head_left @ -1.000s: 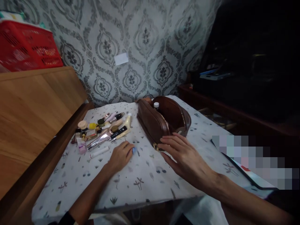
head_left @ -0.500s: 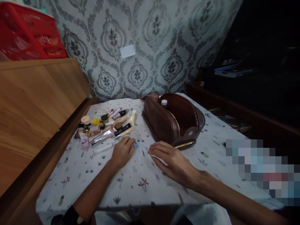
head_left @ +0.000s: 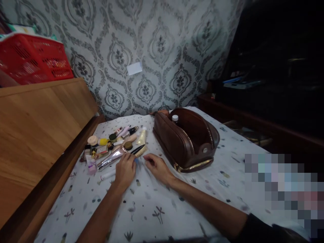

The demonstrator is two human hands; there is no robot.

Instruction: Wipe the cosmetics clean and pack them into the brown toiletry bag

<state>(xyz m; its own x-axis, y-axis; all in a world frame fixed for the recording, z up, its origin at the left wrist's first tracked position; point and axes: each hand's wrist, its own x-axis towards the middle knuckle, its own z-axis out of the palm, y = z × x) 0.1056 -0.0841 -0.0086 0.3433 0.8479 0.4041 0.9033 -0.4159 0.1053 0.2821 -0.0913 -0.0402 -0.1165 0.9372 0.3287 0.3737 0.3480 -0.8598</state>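
My left hand (head_left: pixel 126 170) is closed at the right edge of a pile of cosmetics. A slim black cosmetic pen (head_left: pixel 138 149) sticks out from its fingers, tip pointing up and right. A small blue thing (head_left: pixel 136 160) shows beside these fingers, mostly hidden. My right hand (head_left: pixel 159 169) is just to the right, its fingers curled and apart, with nothing visible in them. Behind it stands a brown leather toiletry bag (head_left: pixel 174 140), unzipped, with a white-capped bottle (head_left: pixel 175 118) inside. Near my left hand lie a shiny pink tube (head_left: pixel 112 158) and a white tube (head_left: pixel 108 174).
Among the piled cosmetics are a cream tube (head_left: pixel 142 136), a yellow cap (head_left: pixel 102 141) and a purple-capped tube (head_left: pixel 91 165). A wooden panel (head_left: pixel 48 108) borders the left, with a red basket (head_left: pixel 37 60) above. The patterned tablecloth (head_left: pixel 141 209) meets the papered wall (head_left: pixel 149 40) behind.
My left hand has moved slightly left and down, and the black pen now shows at its fingers. My right hand has moved left, away from the bag, with its fingers more curled.
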